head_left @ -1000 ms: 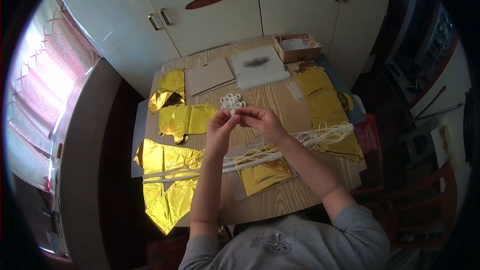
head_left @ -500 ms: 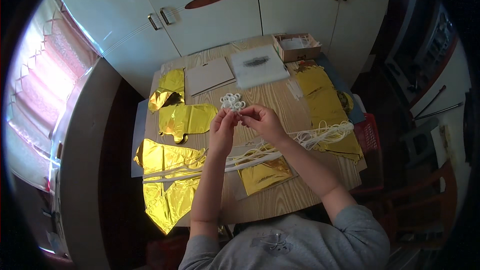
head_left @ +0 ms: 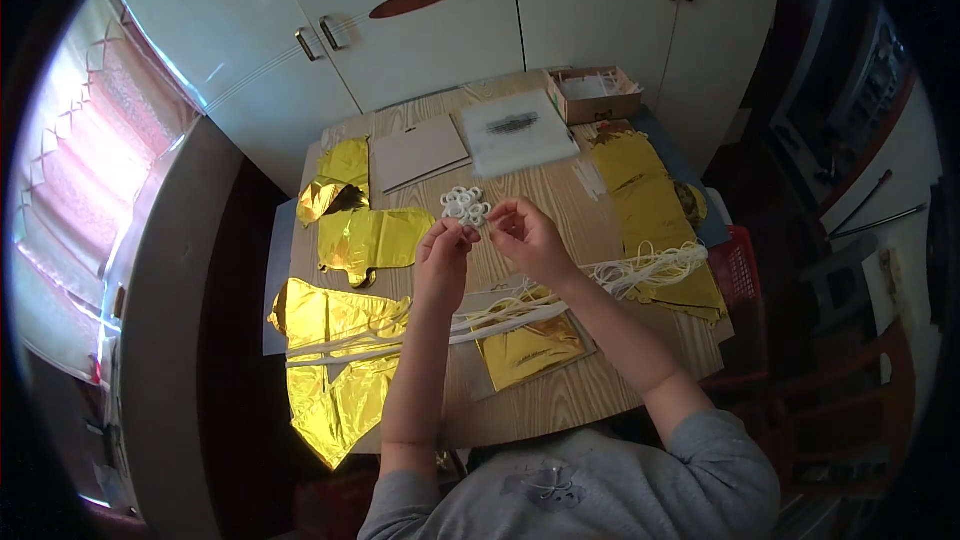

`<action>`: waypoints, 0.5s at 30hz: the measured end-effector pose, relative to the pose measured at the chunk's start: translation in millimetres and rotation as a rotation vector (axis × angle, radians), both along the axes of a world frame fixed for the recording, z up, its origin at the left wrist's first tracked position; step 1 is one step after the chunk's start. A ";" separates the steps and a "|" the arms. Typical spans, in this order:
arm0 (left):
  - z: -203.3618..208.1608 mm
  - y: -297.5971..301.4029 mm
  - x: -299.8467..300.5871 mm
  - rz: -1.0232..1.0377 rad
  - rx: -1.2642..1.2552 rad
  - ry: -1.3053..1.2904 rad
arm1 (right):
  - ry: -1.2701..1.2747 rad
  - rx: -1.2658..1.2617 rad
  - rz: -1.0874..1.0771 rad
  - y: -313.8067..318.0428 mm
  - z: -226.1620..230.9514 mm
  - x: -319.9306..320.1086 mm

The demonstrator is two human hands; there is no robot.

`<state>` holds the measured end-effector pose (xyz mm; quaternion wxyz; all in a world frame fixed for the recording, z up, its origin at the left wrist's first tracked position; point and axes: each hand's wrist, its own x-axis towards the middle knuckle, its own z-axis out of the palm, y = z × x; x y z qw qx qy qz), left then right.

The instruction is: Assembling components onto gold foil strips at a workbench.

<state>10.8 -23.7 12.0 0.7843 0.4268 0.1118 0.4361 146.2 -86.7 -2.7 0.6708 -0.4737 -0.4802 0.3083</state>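
Note:
Over the middle of the table, a small cluster of white rings point(head_left: 464, 204) shows just past my fingertips. My left hand point(head_left: 443, 252) is closed in a pinch at the near edge of the rings; whatever lies between its fingertips is too small to name. To its right, my right hand point(head_left: 528, 240) has curled fingers with thumb and forefinger close together, a small gap away from the left. What it pinches, if anything, cannot be made out. A long bundle of white and pale yellow cords point(head_left: 640, 270) runs across the table beneath my forearms.
Gold foil sheets lie at the left point(head_left: 370, 238), near left point(head_left: 340, 340), right point(head_left: 635, 185) and near middle point(head_left: 530, 350). Farther back are a grey-brown board point(head_left: 420, 152), a white sheet with a dark smudge point(head_left: 520, 145) and an open box point(head_left: 600, 95). Cabinets point(head_left: 420, 50) stand behind.
My right hand has drawn slightly up and right, opening a gap from my left hand. Both hands' fingertips were together before. The left hand has barely shifted.

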 end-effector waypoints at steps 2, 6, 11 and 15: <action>-2.5 1.2 -0.1 -0.013 -0.012 -0.018 | 0.042 0.034 0.060 -3.2 10.6 -6.6; -9.9 2.7 1.1 -0.008 0.025 0.004 | -0.042 -0.021 0.105 -2.3 8.4 -8.0; -6.3 2.0 -0.1 -0.003 0.074 0.023 | -0.023 0.005 -0.002 2.7 -2.7 -1.4; -7.7 0.8 1.4 0.021 0.109 0.008 | -0.007 0.016 -0.055 0.4 0.7 -3.9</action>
